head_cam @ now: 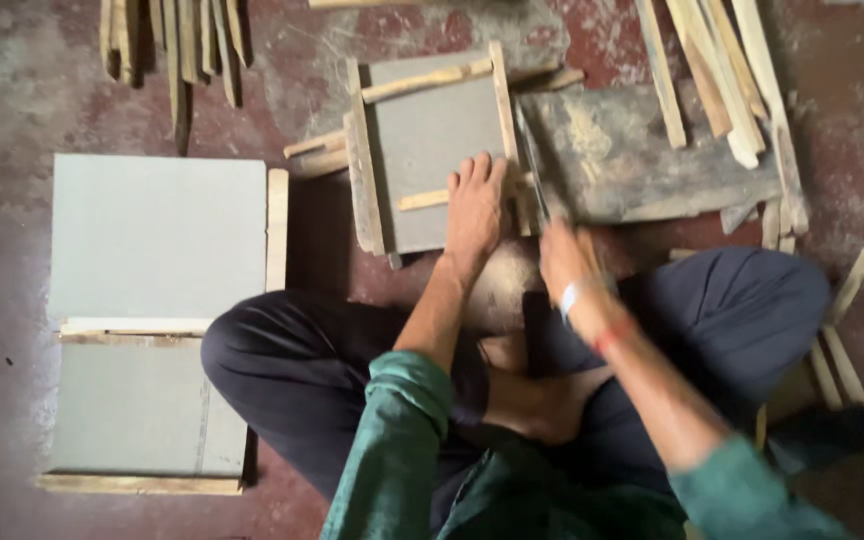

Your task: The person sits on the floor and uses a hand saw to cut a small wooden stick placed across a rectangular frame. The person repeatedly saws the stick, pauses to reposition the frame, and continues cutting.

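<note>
Dim, flat light; right hand [564, 262] blurred, perhaps by motion.

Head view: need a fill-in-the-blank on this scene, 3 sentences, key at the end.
1. The left hand lies flat on a grey panel framed with ____ strips.
2. The right hand, blurred, has a ____ band at the wrist.
3. The person sits cross-legged on the floor; two more grey panels lie stacked on the person's ____ side.

Missing words: wooden; white; left
</note>
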